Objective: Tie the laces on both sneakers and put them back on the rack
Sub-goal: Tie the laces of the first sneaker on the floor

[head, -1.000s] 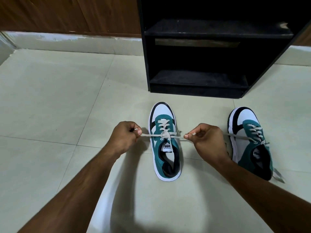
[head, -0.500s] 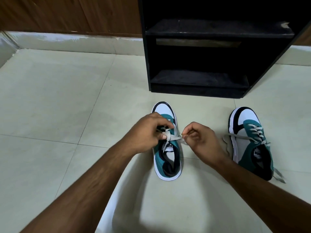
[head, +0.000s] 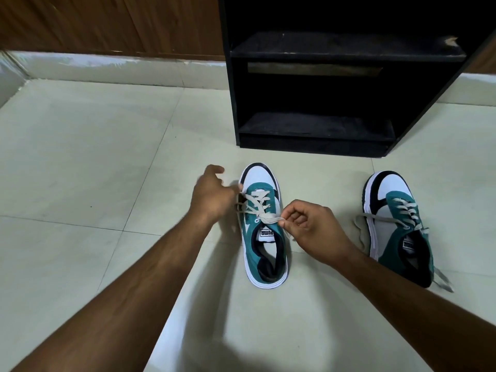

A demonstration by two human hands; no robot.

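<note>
The right hand (head: 308,226) pinches a flat beige lace (head: 268,218) over the tongue of the near teal, white and black suede sneaker (head: 264,224). The left hand (head: 212,194), blurred, hovers at the shoe's left side; whether it holds lace I cannot tell. Both sneakers sit on the pale tiled floor (head: 80,157), the second untied sneaker (head: 397,224) toward its right edge, before the black wooden rack (head: 316,130).
</note>
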